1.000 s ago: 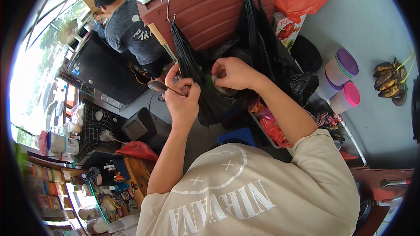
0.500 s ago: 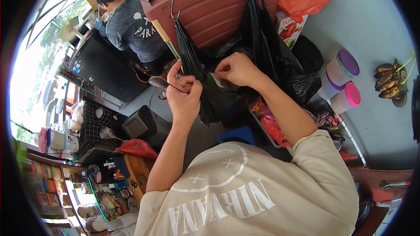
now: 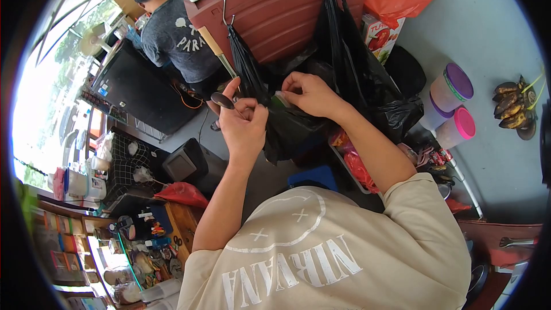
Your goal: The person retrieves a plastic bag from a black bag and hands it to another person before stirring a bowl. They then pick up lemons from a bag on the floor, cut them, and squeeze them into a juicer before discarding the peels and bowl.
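In my left hand is a spoon, its dark oval bowl sticking out to the left past my curled fingers. My left index finger points up, and the thumb side touches or nearly touches a black plastic bag. This bag hangs from metal hooks and gapes below my hands. My right hand is closed in a pinch over it, on a small clear and greenish plastic packet. How much of the packet lies inside my right fingers is hidden.
A dark red ribbed cabinet carries the hooks. A co-worker in a grey shirt faces away beside a black fridge. Right of me are lidded tubs, bananas and a crate with red bags. A blue lid sits below.
The spoon's bowl has turned and shifted slightly right and up in my left hand. My right hand stays pinched at nearly the same place. The co-worker has leaned slightly right.
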A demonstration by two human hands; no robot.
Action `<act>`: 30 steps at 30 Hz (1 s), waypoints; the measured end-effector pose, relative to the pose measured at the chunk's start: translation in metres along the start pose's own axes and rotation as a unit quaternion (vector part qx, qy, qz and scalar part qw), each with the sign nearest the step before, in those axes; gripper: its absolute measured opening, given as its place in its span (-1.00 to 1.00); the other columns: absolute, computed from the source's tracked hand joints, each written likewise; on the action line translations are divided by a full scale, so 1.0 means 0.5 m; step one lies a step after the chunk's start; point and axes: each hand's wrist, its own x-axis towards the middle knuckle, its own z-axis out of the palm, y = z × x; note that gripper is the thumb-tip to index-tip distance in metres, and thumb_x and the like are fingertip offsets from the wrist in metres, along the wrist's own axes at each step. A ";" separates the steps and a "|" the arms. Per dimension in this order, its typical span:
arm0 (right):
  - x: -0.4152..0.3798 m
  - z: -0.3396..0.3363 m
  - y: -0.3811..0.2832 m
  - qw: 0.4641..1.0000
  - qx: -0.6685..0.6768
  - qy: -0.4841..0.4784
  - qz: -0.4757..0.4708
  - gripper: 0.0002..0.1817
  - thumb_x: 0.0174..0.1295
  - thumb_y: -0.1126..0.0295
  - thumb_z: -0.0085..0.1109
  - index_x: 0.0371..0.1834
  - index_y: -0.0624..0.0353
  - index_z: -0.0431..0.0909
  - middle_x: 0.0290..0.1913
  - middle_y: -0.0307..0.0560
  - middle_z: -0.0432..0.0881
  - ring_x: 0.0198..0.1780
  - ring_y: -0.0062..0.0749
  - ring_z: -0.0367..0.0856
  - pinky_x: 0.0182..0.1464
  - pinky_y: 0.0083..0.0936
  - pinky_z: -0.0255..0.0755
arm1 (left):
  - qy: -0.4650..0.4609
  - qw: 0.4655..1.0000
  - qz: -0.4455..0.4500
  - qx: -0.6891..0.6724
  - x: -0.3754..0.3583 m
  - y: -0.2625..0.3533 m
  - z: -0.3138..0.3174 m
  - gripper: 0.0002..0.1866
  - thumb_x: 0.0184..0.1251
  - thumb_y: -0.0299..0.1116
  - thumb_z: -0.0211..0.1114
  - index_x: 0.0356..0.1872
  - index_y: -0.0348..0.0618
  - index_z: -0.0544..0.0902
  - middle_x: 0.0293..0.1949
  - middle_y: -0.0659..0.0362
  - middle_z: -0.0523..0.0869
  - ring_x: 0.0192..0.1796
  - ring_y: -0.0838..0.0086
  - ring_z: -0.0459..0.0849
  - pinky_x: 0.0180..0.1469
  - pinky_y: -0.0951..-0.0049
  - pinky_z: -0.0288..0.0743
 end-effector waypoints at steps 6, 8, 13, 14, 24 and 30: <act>-0.008 0.001 0.002 0.999 0.040 -0.019 0.003 -0.83 0.28 0.41 0.37 -0.20 0.29 0.68 -0.36 -0.10 0.76 -0.31 -0.52 0.69 -0.15 -0.51 0.55 | -0.001 1.000 0.001 -0.008 -0.001 0.001 0.006 -0.34 0.22 -0.70 0.21 0.39 -0.41 0.28 -0.44 0.36 0.57 -0.45 0.83 0.42 -0.35 0.77 0.28; -0.005 0.001 0.006 0.999 0.040 -0.026 0.010 -0.84 0.26 0.42 0.40 -0.23 0.30 0.71 -0.38 -0.13 0.76 -0.32 -0.55 0.68 -0.17 -0.53 0.55 | -0.007 1.000 0.003 -0.001 -0.002 0.002 0.008 -0.33 0.22 -0.70 0.21 0.40 -0.40 0.27 -0.44 0.35 0.57 -0.45 0.83 0.42 -0.36 0.77 0.28; 0.007 0.007 0.039 0.989 0.139 -0.023 0.052 -0.82 0.18 0.38 0.49 -0.26 0.27 0.78 -0.42 -0.20 0.76 -0.39 -0.69 0.62 -0.30 -0.62 0.50 | -0.013 1.000 0.003 -0.012 -0.001 -0.002 0.006 -0.33 0.24 -0.71 0.20 0.42 -0.38 0.26 -0.41 0.35 0.58 -0.45 0.83 0.42 -0.37 0.76 0.28; 0.008 0.007 0.041 0.989 0.139 -0.023 0.052 -0.82 0.18 0.38 0.49 -0.26 0.27 0.78 -0.42 -0.20 0.76 -0.39 -0.69 0.62 -0.30 -0.62 0.50 | -0.014 1.000 0.004 -0.024 0.000 -0.004 0.005 -0.32 0.24 -0.72 0.20 0.42 -0.38 0.26 -0.40 0.34 0.58 -0.45 0.83 0.42 -0.37 0.76 0.27; 0.009 0.003 0.033 0.974 0.212 -0.002 0.075 -0.87 0.31 0.50 0.34 -0.15 0.33 0.72 -0.40 -0.26 0.71 -0.38 -0.70 0.58 -0.26 -0.67 0.48 | -0.010 0.999 0.036 0.016 0.006 -0.020 -0.003 -0.42 0.26 -0.69 0.20 0.35 -0.29 0.37 -0.40 0.30 0.62 -0.51 0.84 0.45 -0.43 0.74 0.30; 0.013 0.012 0.040 0.967 0.230 0.026 0.109 -0.83 0.44 0.41 0.21 -0.17 0.29 0.72 -0.40 -0.37 0.63 -0.42 -0.75 0.45 -0.35 -0.68 0.33 | 0.002 0.999 0.038 0.008 0.010 -0.018 0.003 -0.53 0.27 -0.65 0.25 0.24 -0.30 0.50 -0.53 0.41 0.56 -0.52 0.86 0.43 -0.46 0.74 0.21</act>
